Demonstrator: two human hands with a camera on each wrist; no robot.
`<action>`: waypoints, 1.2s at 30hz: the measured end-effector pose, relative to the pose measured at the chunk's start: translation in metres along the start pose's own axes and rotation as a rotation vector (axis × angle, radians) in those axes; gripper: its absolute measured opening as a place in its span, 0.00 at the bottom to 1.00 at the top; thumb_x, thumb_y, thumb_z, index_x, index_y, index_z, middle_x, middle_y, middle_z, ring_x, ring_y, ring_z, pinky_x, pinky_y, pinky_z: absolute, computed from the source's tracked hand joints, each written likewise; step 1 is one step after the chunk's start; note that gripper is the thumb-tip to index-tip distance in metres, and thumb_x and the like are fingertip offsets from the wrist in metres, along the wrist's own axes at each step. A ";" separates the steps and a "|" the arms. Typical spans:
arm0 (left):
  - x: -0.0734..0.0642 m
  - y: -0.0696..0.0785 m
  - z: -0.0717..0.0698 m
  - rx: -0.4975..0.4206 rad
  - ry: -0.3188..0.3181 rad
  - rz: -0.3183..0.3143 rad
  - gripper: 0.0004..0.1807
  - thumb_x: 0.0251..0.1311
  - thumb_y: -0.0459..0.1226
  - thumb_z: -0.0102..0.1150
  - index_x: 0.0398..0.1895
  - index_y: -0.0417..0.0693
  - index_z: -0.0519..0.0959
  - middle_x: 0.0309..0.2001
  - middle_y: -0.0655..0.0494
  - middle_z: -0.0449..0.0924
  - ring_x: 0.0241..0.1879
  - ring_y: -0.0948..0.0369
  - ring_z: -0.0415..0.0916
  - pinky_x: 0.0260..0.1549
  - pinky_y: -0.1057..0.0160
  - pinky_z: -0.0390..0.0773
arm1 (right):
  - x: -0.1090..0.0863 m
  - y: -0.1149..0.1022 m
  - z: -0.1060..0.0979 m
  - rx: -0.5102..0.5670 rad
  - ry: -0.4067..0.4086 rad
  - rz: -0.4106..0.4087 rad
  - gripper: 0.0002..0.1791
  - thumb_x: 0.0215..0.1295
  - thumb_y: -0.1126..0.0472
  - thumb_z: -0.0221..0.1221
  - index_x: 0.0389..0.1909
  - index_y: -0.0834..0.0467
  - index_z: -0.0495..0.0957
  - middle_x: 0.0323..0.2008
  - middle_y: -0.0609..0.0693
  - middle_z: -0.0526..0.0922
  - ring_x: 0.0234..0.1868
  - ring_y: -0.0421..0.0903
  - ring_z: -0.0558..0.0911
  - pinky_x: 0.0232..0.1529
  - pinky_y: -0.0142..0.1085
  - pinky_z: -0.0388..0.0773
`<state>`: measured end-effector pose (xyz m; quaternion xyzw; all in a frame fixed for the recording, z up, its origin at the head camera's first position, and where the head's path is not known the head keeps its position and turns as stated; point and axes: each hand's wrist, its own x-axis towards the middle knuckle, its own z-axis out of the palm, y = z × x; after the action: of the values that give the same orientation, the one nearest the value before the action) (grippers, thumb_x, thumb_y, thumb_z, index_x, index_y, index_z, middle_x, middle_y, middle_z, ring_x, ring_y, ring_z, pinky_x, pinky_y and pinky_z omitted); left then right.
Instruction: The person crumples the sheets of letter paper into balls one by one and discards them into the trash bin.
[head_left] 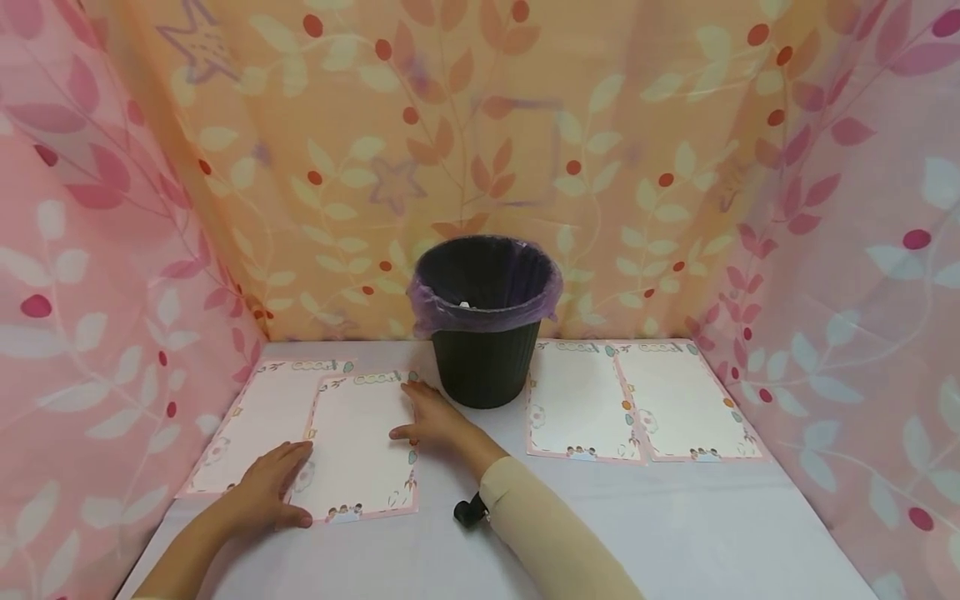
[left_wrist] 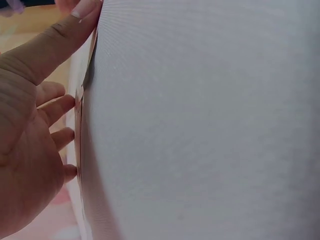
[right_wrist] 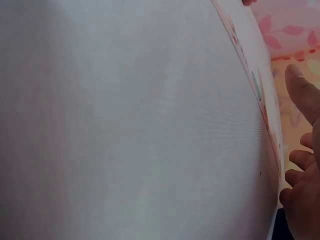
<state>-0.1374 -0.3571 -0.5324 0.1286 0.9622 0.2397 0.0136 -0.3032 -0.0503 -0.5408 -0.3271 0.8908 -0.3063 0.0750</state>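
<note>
One bordered sheet [head_left: 360,454] toward the table's [head_left: 660,525] left edge lies between left hand [head_left: 266,487] and right hand [head_left: 438,419], set apart, fingers loosely extended, presumably to steady it.

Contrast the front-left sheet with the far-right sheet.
The front-left sheet lies left of the bin; the far-right sheet lies right of it. The left hand and right hand flank the first, not the second. Both have decorated pink borders.
</note>
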 end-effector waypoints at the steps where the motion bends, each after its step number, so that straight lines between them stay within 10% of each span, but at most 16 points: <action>1: 0.000 0.001 0.000 -0.009 -0.006 -0.006 0.66 0.31 0.61 0.82 0.74 0.38 0.65 0.72 0.33 0.64 0.73 0.29 0.52 0.65 0.24 0.52 | 0.002 0.001 0.002 -0.025 0.003 0.005 0.53 0.57 0.38 0.72 0.77 0.58 0.61 0.78 0.54 0.63 0.81 0.53 0.54 0.80 0.42 0.52; 16: 0.002 0.007 0.000 -0.022 -0.029 -0.031 0.66 0.32 0.60 0.83 0.76 0.39 0.64 0.75 0.34 0.61 0.73 0.31 0.54 0.66 0.25 0.55 | 0.005 0.005 0.010 -0.290 -0.032 0.089 0.66 0.52 0.26 0.67 0.80 0.62 0.52 0.81 0.58 0.53 0.82 0.55 0.50 0.81 0.48 0.49; 36: 0.003 -0.002 0.001 -0.010 0.002 -0.022 0.70 0.26 0.62 0.83 0.75 0.35 0.63 0.76 0.31 0.56 0.72 0.29 0.53 0.64 0.24 0.55 | 0.007 -0.005 0.011 -0.328 -0.043 0.097 0.62 0.52 0.25 0.66 0.80 0.57 0.57 0.80 0.54 0.58 0.81 0.51 0.53 0.80 0.46 0.51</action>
<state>-0.1403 -0.3580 -0.5338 0.1174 0.9624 0.2444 0.0158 -0.3023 -0.0632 -0.5463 -0.2980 0.9418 -0.1456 0.0545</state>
